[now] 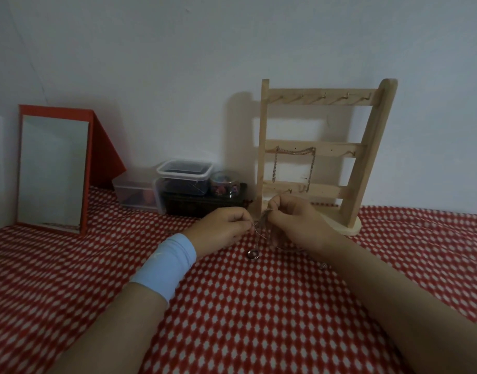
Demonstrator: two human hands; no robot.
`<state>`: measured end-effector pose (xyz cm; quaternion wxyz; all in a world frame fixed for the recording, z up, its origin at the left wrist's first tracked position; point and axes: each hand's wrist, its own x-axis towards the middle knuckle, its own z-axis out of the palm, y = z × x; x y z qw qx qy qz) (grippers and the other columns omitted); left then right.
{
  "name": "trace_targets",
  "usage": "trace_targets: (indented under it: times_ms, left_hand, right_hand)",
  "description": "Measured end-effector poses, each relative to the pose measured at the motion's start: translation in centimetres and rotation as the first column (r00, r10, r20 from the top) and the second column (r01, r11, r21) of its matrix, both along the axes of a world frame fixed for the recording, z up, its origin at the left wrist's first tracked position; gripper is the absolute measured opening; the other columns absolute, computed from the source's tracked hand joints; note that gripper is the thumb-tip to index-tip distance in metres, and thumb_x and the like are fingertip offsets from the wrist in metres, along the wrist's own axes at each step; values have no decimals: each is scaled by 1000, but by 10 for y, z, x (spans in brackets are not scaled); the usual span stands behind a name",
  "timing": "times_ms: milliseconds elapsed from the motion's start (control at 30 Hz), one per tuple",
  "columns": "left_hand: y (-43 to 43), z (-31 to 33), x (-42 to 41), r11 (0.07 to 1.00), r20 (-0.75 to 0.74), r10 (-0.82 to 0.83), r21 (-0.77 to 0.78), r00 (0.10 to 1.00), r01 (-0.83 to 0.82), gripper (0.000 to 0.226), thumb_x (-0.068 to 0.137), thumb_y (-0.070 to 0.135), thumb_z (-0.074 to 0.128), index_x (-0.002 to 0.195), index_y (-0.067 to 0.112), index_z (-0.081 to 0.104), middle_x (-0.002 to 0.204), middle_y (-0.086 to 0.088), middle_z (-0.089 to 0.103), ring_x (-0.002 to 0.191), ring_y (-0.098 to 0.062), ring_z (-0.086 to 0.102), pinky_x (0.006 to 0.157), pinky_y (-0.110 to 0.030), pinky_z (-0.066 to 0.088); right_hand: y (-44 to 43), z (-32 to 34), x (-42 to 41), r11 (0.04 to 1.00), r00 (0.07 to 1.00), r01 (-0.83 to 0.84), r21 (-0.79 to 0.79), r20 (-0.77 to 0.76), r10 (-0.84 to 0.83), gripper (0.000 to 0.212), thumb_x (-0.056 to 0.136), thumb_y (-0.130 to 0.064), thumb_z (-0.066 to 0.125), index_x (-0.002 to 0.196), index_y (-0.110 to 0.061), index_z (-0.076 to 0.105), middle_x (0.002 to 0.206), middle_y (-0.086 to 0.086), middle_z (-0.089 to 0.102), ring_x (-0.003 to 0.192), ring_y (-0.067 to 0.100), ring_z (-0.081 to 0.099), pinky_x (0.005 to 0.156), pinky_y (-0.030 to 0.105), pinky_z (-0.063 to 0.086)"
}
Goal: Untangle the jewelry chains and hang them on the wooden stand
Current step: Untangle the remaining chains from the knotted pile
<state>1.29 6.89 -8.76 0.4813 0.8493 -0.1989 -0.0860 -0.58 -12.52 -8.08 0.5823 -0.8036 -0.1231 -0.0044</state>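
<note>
- While the left hand (pixel 226 225) and right hand (pixel 294 220) each pinch the tangled chains (pixel 261 228) between curled fingertips, the tangle hangs just before the base of the wooden stand (pixel 337 149).
- Bare red cloth (pixel 259 314) spreads nearer the camera; containers (pixel 184 179) sit left of the stand.
- One strand drops roughly vertically to a ring pendant (pixel 252 254).
- Links blur; the right hand hides some.

We count one wooden stand (pixel 323 157) right of centre with one hung chain (pixel 294 152) on it, plus a tangled bunch (pixel 263 225) we can't count apart and one ring (pixel 252 254). Left of that: one mirror (pixel 52 171), two clear tubs (pixel 184 171), one jar (pixel 225 183), one dark box (pixel 202 205). Also two hands (left hand (pixel 221 228), right hand (pixel 294 222)) and one wristband (pixel 166 265).
</note>
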Motion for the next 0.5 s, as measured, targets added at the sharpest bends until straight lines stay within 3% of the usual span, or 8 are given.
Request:
trace_targets:
  times_ms: [167,267,333,367,433,500]
  left_hand:
    - [-3,10,-4,1000,48,1,14,999,-2,24,99,10,49,82,14,65,49,25,55,47,11,49,54,-7,35]
    - [-2,12,-3,996,157,53,60,986,-63,20,99,19,52,91,19,70,80,23,68,77,10,60,76,-11,43]
    - [1,13,-2,993,175,48,98,983,-66,21,99,24,52,99,24,73,101,17,70,97,3,61,91,-17,44]
    - [1,15,-3,993,165,19,116,986,-39,22,99,23,52,99,25,74,103,17,70,99,5,61,91,-13,43]
    - [2,19,-5,983,148,-43,181,988,16,24,99,22,53,93,26,75,90,24,70,88,12,61,82,-5,41]
    - [3,22,-6,970,126,-77,240,989,45,24,99,21,52,86,27,72,75,24,68,74,13,60,73,-6,42]
  right_hand:
    - [11,0,-4,995,996,84,44,-17,-84,20,106,-14,45,88,-7,51,76,13,66,55,33,62,51,34,49]
    - [10,3,-4,983,991,122,135,-61,-115,20,107,-17,42,90,-10,49,79,14,69,54,31,62,46,30,48]
    - [8,4,-2,967,986,156,203,-91,-140,19,107,-20,43,90,-12,50,77,10,71,57,30,62,54,37,51]
    - [7,4,-1,958,983,172,228,-98,-154,20,106,-20,44,89,-12,51,76,7,71,58,29,62,58,40,52]
    - [7,3,0,949,979,196,246,-100,-176,20,105,-20,48,87,-13,53,71,1,69,60,25,63,60,40,52]
    - [8,2,0,947,977,206,248,-106,-185,19,103,-17,52,84,-15,56,69,-2,69,62,19,64,59,36,53]
